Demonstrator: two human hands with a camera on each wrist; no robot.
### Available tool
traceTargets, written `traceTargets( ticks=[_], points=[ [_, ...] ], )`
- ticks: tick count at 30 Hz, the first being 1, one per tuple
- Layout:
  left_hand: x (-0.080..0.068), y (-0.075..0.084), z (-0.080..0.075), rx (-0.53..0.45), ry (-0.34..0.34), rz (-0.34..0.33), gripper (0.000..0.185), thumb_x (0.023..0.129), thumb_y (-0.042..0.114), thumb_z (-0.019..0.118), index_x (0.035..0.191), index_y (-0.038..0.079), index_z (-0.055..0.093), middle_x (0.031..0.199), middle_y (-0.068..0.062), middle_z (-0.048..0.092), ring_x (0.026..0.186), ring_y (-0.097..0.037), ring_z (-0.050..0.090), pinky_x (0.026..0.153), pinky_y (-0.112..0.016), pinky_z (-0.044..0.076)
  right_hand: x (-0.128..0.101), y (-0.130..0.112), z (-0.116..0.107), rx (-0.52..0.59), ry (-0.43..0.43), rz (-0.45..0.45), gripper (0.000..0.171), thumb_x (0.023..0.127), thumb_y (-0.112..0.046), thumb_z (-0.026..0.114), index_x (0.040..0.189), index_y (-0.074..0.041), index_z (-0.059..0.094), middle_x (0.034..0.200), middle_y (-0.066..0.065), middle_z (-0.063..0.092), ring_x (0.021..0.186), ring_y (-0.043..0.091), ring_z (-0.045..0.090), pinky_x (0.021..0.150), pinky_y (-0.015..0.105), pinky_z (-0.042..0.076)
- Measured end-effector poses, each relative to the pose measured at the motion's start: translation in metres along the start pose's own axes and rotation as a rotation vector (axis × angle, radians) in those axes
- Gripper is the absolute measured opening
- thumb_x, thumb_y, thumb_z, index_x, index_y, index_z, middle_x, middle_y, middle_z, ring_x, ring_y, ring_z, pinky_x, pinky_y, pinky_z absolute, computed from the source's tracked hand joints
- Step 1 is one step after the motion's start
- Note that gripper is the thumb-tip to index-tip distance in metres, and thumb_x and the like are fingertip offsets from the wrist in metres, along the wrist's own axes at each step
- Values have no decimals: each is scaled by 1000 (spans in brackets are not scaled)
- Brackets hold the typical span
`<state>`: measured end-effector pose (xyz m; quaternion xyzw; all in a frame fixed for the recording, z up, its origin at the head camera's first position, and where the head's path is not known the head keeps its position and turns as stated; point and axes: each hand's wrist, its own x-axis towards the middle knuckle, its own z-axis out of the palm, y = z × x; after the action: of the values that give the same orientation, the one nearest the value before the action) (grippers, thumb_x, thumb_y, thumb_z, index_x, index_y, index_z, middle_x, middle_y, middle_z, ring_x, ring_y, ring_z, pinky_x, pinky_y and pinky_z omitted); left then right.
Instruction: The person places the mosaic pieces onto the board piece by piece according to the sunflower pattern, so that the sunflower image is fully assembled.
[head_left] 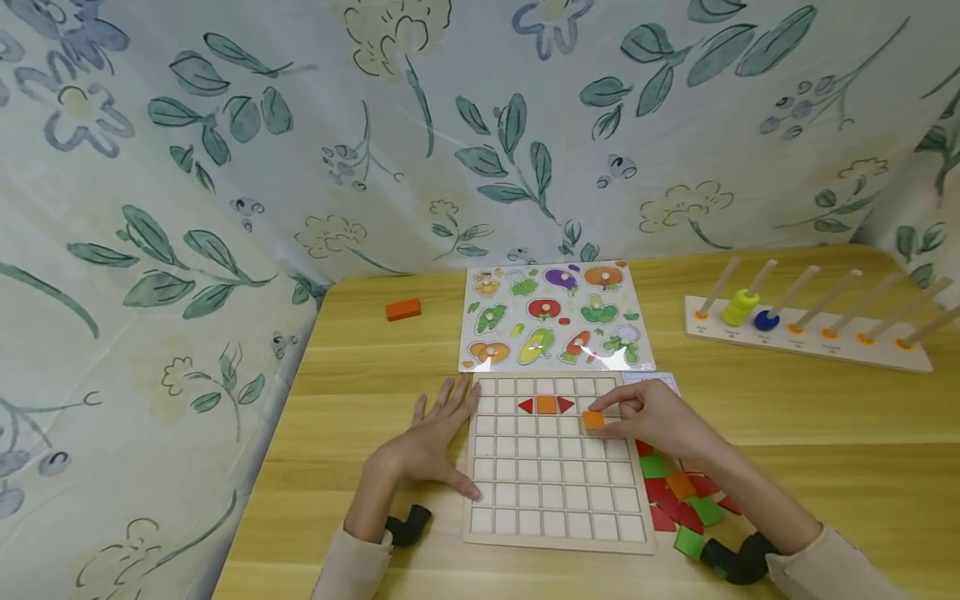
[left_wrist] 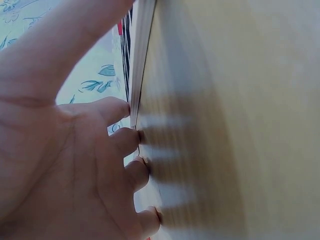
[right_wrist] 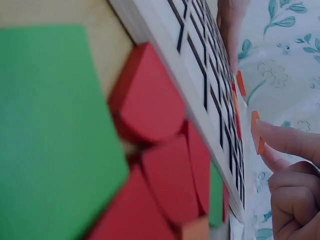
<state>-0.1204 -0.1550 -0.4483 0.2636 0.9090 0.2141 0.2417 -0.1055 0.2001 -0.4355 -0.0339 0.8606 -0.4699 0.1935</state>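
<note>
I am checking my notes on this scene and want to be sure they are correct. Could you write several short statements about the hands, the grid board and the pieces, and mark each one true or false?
1. The right hand pinches an orange square piece over the grid board. True.
2. The left hand holds a red triangle. False: it lies flat with straight fingers at the board's left edge and holds nothing.
3. An orange square sits between two red triangles on the board. True.
4. The loose red and green pieces lie to the left of the board. False: they lie to its right, by the right forearm.
5. The peg rack carries no rings. False: a yellow ring and a blue ring sit on its pegs.
</note>
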Motion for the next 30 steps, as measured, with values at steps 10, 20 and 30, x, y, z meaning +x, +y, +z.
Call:
traceTargets(
  ticks=[10,20,30],
  points=[
    [0,1,-1,6,4,-3,147,64,54,95,168,19,-3,174,-5,-19,161,-32,-18,127,-68,-9,16,-7,20,-21,14,12,29,81,-22,89,106,-12,80,59,-4,29,55,12,27,50,24,22],
    [0,-1,2,2,3,-16,148,63,53,95,168,18,-3,174,-6,-19,161,-33,-17,127,-67,-8,17,-5,23,53,-2,35,26,82,-19,88,107,-12,82,59,-4,30,56,12,27,49,23,19],
    [2,-1,1,-3,0,-14,147,63,53,95,168,18,-1,174,-4,-19,161,-33,-17,127,-67,-9,18,-3,21,30,7,14,26,82,-21,88,106,-12,83,58,-4,30,55,12,28,49,23,20]
  ],
)
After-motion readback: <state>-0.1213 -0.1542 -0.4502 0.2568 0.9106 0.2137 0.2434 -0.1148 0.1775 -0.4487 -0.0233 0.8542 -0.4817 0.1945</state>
